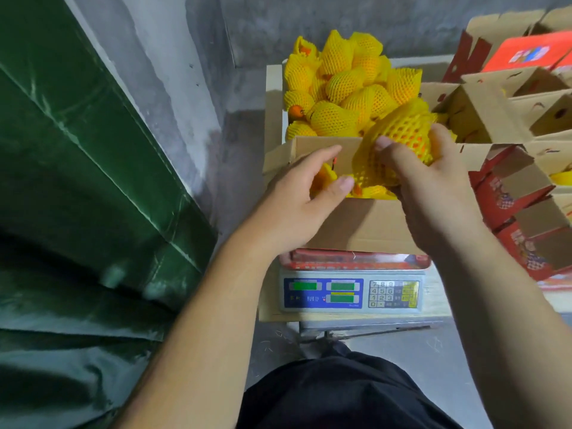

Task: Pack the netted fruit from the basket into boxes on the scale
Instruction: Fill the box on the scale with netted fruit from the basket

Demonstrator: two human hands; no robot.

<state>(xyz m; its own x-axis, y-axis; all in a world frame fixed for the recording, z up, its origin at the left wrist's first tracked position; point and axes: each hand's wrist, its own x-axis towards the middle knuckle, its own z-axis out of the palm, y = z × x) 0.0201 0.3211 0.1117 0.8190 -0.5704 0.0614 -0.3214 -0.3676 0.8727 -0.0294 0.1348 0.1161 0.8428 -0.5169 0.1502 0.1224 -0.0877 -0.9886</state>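
Grey concrete floor (pixel 235 168), green tarp (pixel 93 168) left; right hand (pixel 433 187) grips netted fruit (pixel 402 134); left hand (pixel 297 196) loosely open over box (pixel 365 224).

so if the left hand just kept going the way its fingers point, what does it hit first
Most likely the far wall of the open box on the scale. The left hand hovers at the box's near left corner, fingers aimed up and right toward that cardboard wall, though depth is hard to judge and netted fruit inside may come first.
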